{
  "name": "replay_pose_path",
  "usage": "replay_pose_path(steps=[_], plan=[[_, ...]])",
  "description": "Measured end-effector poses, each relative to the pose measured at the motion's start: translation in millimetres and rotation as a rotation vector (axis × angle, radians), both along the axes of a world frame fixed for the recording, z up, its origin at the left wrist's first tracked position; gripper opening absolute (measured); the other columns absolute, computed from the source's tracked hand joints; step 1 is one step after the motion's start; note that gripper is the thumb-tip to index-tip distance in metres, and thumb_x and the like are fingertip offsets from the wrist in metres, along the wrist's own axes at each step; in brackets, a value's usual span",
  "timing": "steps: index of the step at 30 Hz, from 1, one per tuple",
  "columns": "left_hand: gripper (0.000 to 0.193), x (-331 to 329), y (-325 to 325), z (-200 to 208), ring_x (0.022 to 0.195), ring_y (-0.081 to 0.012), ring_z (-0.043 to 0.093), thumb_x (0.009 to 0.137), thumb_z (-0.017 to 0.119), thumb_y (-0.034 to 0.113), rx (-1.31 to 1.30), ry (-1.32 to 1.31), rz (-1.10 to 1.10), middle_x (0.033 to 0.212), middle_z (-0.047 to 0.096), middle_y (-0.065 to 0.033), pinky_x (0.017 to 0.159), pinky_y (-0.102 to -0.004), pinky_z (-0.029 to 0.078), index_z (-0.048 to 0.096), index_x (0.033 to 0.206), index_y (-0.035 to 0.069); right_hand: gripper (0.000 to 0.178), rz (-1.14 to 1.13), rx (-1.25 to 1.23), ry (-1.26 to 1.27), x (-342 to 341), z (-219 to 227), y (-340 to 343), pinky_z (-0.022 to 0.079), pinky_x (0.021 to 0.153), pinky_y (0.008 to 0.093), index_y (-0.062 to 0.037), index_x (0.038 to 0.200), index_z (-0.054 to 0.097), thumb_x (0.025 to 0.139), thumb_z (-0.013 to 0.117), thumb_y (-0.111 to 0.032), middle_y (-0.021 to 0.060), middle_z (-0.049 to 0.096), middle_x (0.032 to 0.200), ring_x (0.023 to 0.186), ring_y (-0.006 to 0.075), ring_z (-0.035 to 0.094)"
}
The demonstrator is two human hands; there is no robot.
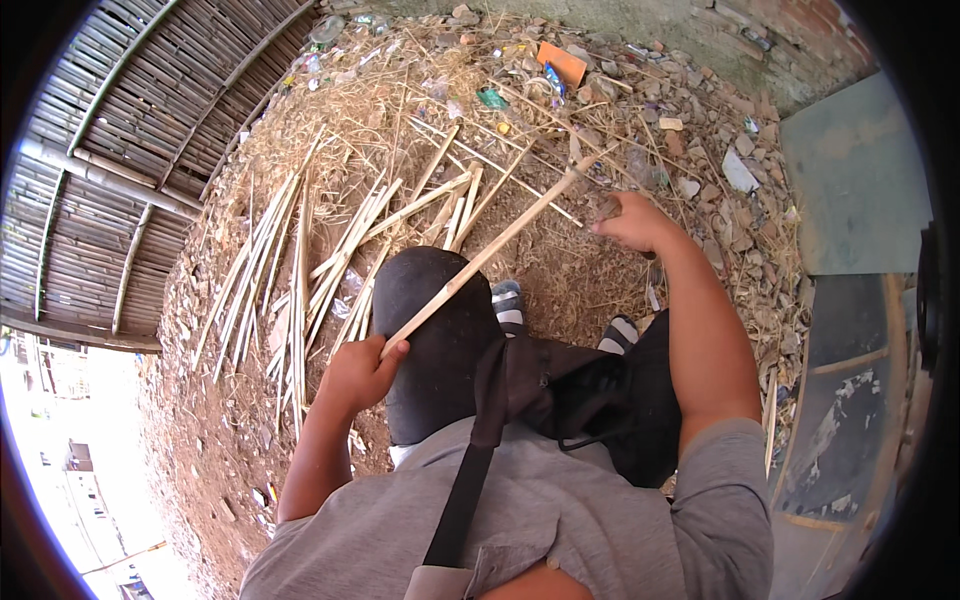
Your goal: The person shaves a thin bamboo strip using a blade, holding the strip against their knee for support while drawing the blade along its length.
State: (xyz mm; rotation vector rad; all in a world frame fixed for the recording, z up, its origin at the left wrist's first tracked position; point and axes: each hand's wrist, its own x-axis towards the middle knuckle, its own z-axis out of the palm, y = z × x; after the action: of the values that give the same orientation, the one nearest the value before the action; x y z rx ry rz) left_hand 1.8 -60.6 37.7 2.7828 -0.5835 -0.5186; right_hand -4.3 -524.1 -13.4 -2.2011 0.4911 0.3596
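Note:
My left hand point(368, 372) is wrapped round the lower end of a long, pale bamboo strip point(490, 250). The strip slants up and to the right across my dark-trousered left knee point(425, 275), its far end over the littered ground. Out to the right, my right hand point(635, 223) is curled closed close to that far end. A small brownish piece shows at its fingers, but what it is stays unclear. Left of my knee, split bamboo strips point(250, 265) lie in a loose bundle, and several shorter pieces point(420, 205) lie crossed beyond the knee.
Straw and shavings point(370, 110) cover the ground ahead. Broken bricks and stones point(710, 190) lie to the right, with an orange slab point(562, 64) among them. A bamboo-slat panel point(120, 130) stands at the left, a grey-green board point(850, 175) at the right. My striped socks point(508, 305) show below.

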Motion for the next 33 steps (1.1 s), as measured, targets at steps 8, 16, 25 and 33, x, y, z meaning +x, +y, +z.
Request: replay_pose_path(steps=[8, 16, 25, 33], plan=[[0.063, 4, 0, 5, 0.082, -0.0495, 0.065, 0.103, 0.050, 0.055, -0.031, 0.127, 0.024, 0.078, 0.066, -0.0287, 0.073, -0.0540, 0.050, 0.066, 0.083, -0.003, 0.043, 0.366, -0.153, -0.201, -3, 1, 48, 0.055, 0.082, 0.0449, -0.0037, 0.116, 0.070, 0.083, 0.080, -0.029, 0.0180, 0.074, 0.095, 0.092, 0.0349, 0.072], [0.061, 7, 2, 2, 0.078, -0.0468, 0.065, 0.105, 0.048, 0.052, -0.069, 0.153, 0.033, 0.077, 0.066, -0.0264, 0.073, -0.0518, 0.050, 0.067, 0.085, -0.002, 0.057, 0.204, -0.100, -0.139, 2, -10, 15, 0.054, 0.086, 0.0427, -0.0009, 0.127, 0.066, 0.082, 0.080, -0.032, 0.0194, 0.073, 0.101, 0.094, 0.0319, 0.071], [0.059, 11, 7, -4, 0.068, -0.0326, 0.062, 0.107, 0.047, 0.048, -0.073, 0.151, 0.002, 0.070, 0.063, -0.0188, 0.068, -0.0452, 0.048, 0.066, 0.084, -0.003, 0.037, 0.371, -0.208, -0.169, -3, 12, 59, 0.056, 0.084, 0.0454, -0.0046, 0.109, 0.070, 0.081, 0.078, -0.028, 0.0178, 0.074, 0.099, 0.095, 0.0354, 0.071], [0.065, 9, 6, -3, 0.081, -0.0500, 0.064, 0.105, 0.046, 0.054, -0.036, 0.116, 0.000, 0.077, 0.065, -0.0291, 0.074, -0.0542, 0.049, 0.064, 0.082, -0.004, 0.046, 0.206, -0.164, -0.096, 4, -1, 19, 0.055, 0.088, 0.0424, -0.0035, 0.118, 0.069, 0.082, 0.079, -0.030, 0.0187, 0.073, 0.107, 0.100, 0.0319, 0.071]])
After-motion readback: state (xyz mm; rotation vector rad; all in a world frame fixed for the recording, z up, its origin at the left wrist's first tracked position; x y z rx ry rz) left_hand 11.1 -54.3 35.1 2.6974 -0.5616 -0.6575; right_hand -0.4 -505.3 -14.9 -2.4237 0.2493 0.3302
